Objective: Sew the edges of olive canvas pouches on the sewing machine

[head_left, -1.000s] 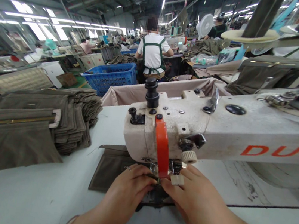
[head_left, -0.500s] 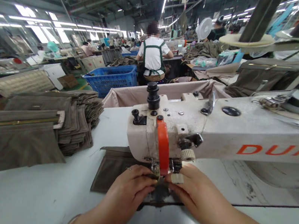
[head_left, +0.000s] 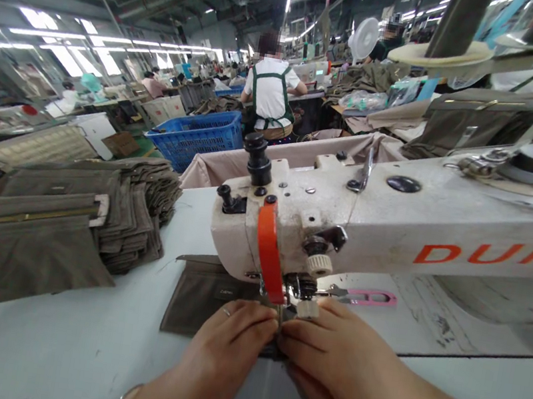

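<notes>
A dark olive fabric panel (head_left: 198, 293) with a small label lies under the head of a white sewing machine (head_left: 288, 220). My left hand (head_left: 231, 342) rests on the panel, fingers closed on its edge beside the needle area. On the other side my right hand (head_left: 332, 358) is closed at the same edge, its fingertips almost meeting the left ones. The machine's orange guard (head_left: 271, 251) hangs just above my fingertips. My hands hide the stitching point and the panel's right part. Pink-handled thread snips (head_left: 369, 297) lie on the machine bed behind my right hand.
A stack of olive fabric pieces (head_left: 131, 225) with zippers sits on the table's left. Beyond it stand a blue plastic crate (head_left: 198, 138) and a pink cloth-lined bin (head_left: 211, 167). A co-worker (head_left: 270, 92) sits ahead, back turned. Thread cones stand at upper right.
My right hand has moved left and nearer to me, closer to my left hand. The pink snips now show behind it. The camera view has shifted slightly.
</notes>
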### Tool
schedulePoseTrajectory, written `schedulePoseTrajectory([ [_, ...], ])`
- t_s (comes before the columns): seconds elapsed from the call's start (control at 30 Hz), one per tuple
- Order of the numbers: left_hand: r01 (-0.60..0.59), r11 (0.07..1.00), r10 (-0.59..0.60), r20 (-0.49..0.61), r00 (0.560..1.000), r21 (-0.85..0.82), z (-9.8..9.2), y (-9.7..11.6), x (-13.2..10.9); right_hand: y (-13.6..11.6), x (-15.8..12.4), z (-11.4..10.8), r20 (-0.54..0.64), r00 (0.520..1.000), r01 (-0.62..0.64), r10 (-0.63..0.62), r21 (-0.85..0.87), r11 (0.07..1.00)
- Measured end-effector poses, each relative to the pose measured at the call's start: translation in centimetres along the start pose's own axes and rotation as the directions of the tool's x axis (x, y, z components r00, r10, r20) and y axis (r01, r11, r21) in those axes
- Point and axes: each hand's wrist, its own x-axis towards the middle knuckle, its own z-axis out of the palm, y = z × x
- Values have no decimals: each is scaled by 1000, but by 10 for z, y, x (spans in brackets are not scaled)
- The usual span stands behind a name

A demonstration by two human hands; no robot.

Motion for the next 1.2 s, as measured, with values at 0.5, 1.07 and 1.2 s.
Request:
schedulePoseTrajectory([
  [0.5, -88, 992, 73, 150, 986, 96, 1, -4, 1, -1, -2, 11, 28, 999, -32, 32, 15, 999],
  [1.07, -48, 997, 44, 75, 996, 53, 2, -6, 6, 2, -4, 10, -29, 998, -52, 53, 41, 998],
  [1.2, 13, 1000, -13, 95, 995, 6, 2, -4, 7, 4, -7, 7, -32, 998, -54, 57, 74, 996],
])
